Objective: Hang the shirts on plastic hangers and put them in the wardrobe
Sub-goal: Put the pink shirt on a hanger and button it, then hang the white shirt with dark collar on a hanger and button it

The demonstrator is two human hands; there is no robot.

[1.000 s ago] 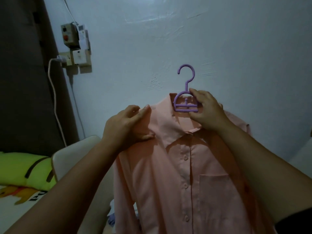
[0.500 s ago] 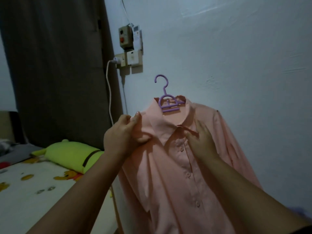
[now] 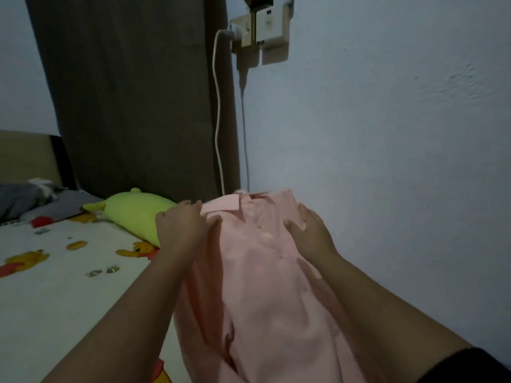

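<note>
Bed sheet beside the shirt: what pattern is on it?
White bed sheet with yellow cartoon-bear prints, clearest in the head view.

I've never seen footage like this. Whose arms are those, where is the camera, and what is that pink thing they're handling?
No machine here: a person wears a camera on the head, looking down at their own two bare hands. Both hands are on a pink button-up shirt. The left hand grips the fabric near the collar; the right hand rests open on the shirt's other side. To the left is a bed with a cartoon-bear sheet and a green plush pillow. A white cable hangs from a wall socket. No hanger is visible.
</note>
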